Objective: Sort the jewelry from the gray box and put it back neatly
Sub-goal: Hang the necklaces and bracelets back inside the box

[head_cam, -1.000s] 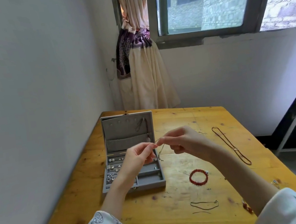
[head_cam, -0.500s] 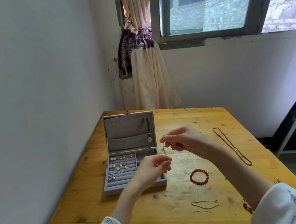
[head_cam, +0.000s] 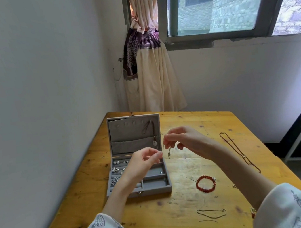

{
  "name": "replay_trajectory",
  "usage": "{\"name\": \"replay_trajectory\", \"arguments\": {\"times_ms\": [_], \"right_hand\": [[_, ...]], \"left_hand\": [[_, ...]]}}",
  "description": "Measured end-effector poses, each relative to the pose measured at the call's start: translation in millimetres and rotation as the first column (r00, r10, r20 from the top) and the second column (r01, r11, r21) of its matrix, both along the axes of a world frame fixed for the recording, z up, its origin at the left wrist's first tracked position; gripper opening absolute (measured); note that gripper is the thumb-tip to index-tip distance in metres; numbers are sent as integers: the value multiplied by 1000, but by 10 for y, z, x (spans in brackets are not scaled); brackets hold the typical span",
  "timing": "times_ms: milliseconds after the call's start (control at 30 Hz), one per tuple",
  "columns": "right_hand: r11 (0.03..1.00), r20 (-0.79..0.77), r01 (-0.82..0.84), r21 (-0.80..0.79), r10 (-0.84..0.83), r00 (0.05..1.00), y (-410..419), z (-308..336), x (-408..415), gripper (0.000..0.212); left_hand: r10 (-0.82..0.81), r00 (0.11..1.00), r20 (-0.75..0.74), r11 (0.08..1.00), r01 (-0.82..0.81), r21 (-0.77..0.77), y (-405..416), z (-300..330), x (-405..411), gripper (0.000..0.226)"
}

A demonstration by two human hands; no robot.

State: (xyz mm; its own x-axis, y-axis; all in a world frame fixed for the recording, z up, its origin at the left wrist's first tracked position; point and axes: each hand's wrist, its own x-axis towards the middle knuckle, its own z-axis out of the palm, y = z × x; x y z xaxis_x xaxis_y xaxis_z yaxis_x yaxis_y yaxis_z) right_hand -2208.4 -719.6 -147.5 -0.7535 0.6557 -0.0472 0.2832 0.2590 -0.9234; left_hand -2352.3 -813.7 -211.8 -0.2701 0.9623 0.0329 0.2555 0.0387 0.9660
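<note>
— Pine-yellow wooden table [head_cam: 200, 164] fills my view, knotty and scuffed. What sits on it?

— Going down in size: the grey felt-lined jewelry box [head_cam: 140, 190] stands open at the left, lid upright, a pendant hanging inside the lid, small silver earrings and rings in its left slots, the right trays looking mostly bare. Well right of it lies a long brown cord necklace [head_cam: 239, 152]; nearer me, a red beaded bracelet [head_cam: 205, 183] and a thin dark chain [head_cam: 212, 213].

— And the hands?

— My left hand [head_cam: 142, 160] and right hand [head_cam: 183, 140] are raised over the box's right edge. Both pinch narrowly on one fine thin chain with a small leaf-like charm [head_cam: 169, 154] that dangles between them.

— Which step is that?

— I judge it's straightening this chain before stowing it. Next it wants hanging on a lid hook or coiling into a bare right tray, keeping it taut enough that it doesn't knot. Three pieces remain outside.
</note>
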Motion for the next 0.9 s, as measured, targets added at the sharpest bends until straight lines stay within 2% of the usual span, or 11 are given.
{"name": "replay_trajectory", "arguments": {"times_ms": [100,167,300,500,567,667,767,900], "right_hand": [[999,27,-38,25,37,999,26,-4,-107,21],[998,30,-56,19,55,998,58,-12,-175,21],[998,20,-66,-8,66,998,175,-71,-316,21],[998,-28,51,-39,-52,998,467,-341,-627,18],[993,-56,103,-51,-106,993,559,-471,-783,16],[977,-100,210,-23,-211,972,682,-662,-1052,11],[941,-132,338,31,-332,934,789,-818,-1272,12],[842,-173,534,76,-516,839,934,-952,-1445,18]], "left_hand": [[-90,985,149,996,87,21,42,78,-90,24],[-144,974,172,989,149,-11,82,120,-155,33],[-109,993,-36,993,108,-48,183,167,-345,11],[-2,974,-225,998,-12,-61,425,278,-797,7],[58,933,-356,995,-83,-54,575,298,-931,6],[211,819,-534,974,-225,40,822,249,-1032,8],[357,723,-591,931,-324,166,1042,127,-1049,11],[485,585,-650,870,-398,291,1301,-32,-1042,13]]}}
